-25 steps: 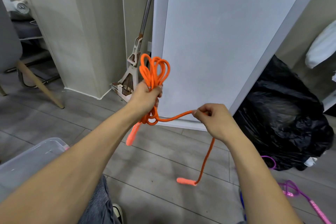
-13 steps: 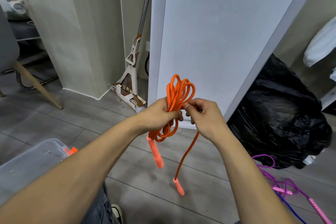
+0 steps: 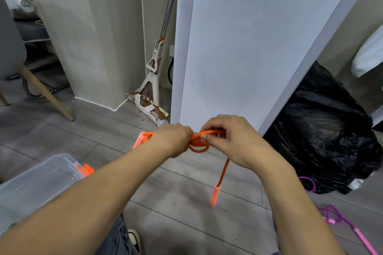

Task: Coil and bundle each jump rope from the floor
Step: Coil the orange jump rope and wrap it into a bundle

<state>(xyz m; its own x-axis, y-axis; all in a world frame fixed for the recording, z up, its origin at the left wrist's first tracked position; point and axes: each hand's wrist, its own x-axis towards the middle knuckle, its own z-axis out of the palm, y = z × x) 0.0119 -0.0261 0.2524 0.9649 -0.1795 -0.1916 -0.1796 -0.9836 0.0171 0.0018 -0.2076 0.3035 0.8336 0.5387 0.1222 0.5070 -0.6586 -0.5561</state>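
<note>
1. My left hand [image 3: 175, 139] is curled tight around the gathered loops of the orange jump rope [image 3: 198, 145]. The fingers are closed on the bundle so the coils cannot spring apart.
2. My right hand [image 3: 234, 141] sits just beside it, almost touching. Its thumb and fingertips pinch a single strand that runs across from the bundle. I judge this hand is leading the loose tail around the loops to bind them.
3. The orange rope is off the floor, held in the air between both hands. One handle [image 3: 141, 139] pokes out to the left of my left hand. The other handle [image 3: 214, 194] hangs below my right hand on a straight run of cord, dangling free so the tail can be wound.
4. Low on the left, beside my left forearm, is a clear plastic bin [image 3: 41, 173]. Something orange [image 3: 85, 168] shows at its near corner, but I cannot tell what it is. The bin is close enough to drop a finished bundle in.
5. On the right, a purple jump rope [image 3: 331, 215] lies loose on the grey floor [image 3: 93, 141], not yet coiled. It sits near a black plastic bag [image 3: 323, 130].
6. Beyond my hands stands a tall white panel [image 3: 248, 47]. A mop [image 3: 153, 80] is propped in the corner just left of it.
</note>
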